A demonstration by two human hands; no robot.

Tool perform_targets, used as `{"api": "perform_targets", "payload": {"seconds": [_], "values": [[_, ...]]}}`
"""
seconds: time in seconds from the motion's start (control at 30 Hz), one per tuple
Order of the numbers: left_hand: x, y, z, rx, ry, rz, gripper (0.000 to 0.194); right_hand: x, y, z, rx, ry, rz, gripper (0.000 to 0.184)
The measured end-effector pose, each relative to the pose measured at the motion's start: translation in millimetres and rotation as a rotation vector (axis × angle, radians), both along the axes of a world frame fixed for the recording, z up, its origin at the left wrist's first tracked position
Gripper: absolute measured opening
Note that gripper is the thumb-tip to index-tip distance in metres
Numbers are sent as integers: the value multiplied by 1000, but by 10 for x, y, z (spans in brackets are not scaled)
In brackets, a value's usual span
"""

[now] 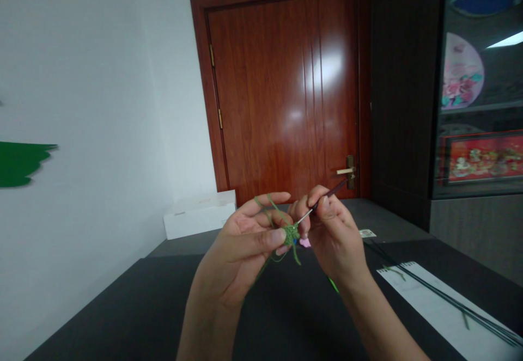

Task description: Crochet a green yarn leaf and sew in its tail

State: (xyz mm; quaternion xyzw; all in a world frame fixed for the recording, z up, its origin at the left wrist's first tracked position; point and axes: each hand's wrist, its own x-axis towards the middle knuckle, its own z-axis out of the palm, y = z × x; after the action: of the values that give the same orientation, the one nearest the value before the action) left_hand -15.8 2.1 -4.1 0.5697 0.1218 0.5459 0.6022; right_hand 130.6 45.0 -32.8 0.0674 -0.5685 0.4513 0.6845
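Observation:
My left hand (249, 238) pinches a small green crochet piece (291, 234) between thumb and fingers, above the dark table. Green yarn (278, 208) loops round its raised index finger, and a short tail hangs below the piece. In my right hand (333, 230) is a crochet hook (304, 217) with a thin metal shaft and a dark handle, gripped between thumb and fingers. The hook's tip meets the upper edge of the green piece; whether it sits inside a stitch is too small to tell.
A white box (200, 214) stands at the table's back left. On the right, long dark green stems (449, 298) lie across a white paper sheet (425, 295) with green scraps. A small pink item (304, 243) lies behind my hands. A wooden door (281, 94) is beyond the table (163, 306).

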Motion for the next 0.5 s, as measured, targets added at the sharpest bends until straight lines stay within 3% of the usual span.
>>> {"api": "perform_targets", "payload": {"seconds": [0.13,0.27,0.4,0.5], "values": [[29,-23,36,84,25,127,41,26,-1,12,-152,-121,164,23],[67,-25,64,125,45,257,59,28,-4,25,-254,-125,213,26],[75,-32,72,146,64,319,74,23,3,38,-239,-113,266,30],[95,-54,78,140,68,378,77,5,7,40,-176,-83,218,29]]}}
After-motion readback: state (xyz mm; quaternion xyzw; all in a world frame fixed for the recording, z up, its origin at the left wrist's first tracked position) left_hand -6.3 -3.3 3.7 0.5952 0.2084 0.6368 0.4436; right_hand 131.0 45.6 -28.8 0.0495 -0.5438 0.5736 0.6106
